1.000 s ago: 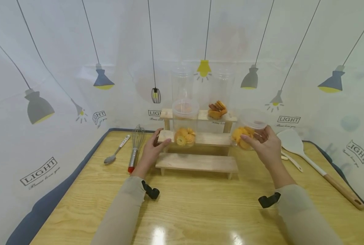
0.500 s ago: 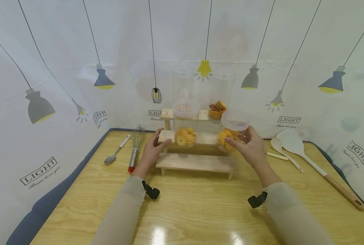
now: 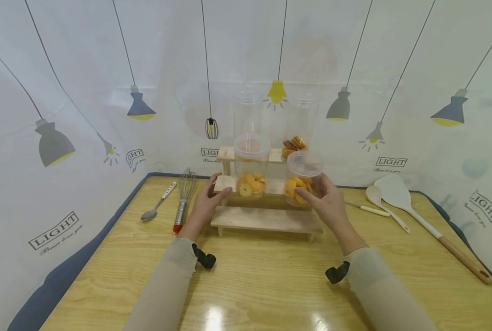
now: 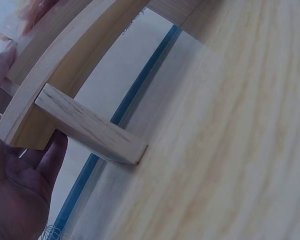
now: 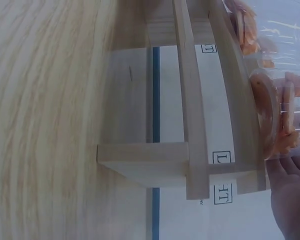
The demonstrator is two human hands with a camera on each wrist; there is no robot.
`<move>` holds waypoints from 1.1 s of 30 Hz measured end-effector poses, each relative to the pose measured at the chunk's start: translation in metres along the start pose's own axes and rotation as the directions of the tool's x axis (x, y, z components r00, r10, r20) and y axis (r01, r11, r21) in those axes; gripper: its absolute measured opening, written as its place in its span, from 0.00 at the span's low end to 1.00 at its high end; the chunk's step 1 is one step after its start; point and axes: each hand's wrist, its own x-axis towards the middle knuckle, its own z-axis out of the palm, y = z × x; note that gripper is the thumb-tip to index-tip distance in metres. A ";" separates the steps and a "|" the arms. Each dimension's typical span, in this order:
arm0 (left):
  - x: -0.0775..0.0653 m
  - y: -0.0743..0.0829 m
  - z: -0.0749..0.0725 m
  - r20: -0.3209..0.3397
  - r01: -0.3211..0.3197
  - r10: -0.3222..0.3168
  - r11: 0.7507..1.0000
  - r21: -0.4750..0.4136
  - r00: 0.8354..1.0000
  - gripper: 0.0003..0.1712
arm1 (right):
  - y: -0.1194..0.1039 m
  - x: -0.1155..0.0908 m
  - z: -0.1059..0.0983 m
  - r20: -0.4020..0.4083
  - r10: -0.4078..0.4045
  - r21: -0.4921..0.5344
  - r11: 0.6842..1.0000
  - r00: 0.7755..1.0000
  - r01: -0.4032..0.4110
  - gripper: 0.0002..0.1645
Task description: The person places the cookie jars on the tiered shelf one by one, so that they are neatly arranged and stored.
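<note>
A three-tier wooden shelf stand [image 3: 266, 219] stands at the table's middle. My left hand [image 3: 206, 198] grips the left end of its middle tier, thumb above and fingers below in the left wrist view. With thumb and fingers around its right side, my right hand [image 3: 329, 204] holds a lidded clear jar [image 3: 305, 169] of orange cookies at that tier's right end. In the right wrist view this jar [image 5: 285, 117] is right at the tier's edge. A similar jar [image 3: 251, 166] of yellow-orange cookies sits on the tier's left part. The right hand's far fingers are partly hidden.
Two taller clear jars stand on the top tier, the right one holding brown and orange cookies [image 3: 294, 146]. A whisk [image 3: 181, 202] and metal spoon [image 3: 159, 201] lie left. At right lie a cream-handled utensil [image 3: 374, 211], a pale spoon [image 3: 384, 204] and a large turner [image 3: 421, 218].
My right hand has carried the cookie jar leftward from beyond the stand's right side to the middle tier's right end. The left hand has stayed at the tier's left end.
</note>
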 end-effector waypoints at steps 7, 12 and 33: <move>0.000 -0.002 0.000 -0.004 -0.001 0.001 1.000 -0.005 1.000 0.48 | -0.027 -0.009 0.006 0.048 -0.004 -0.023 1.000 0.999 0.005 0.37; 0.000 -0.003 0.000 -0.021 -0.010 0.010 1.000 -0.011 1.000 0.47 | -0.011 -0.005 0.009 0.052 -0.024 -0.028 0.999 0.998 0.025 0.40; -0.002 0.000 0.001 -0.012 -0.003 0.002 1.000 -0.012 1.000 0.49 | -0.035 -0.015 0.008 0.083 -0.020 -0.096 0.995 0.996 0.028 0.40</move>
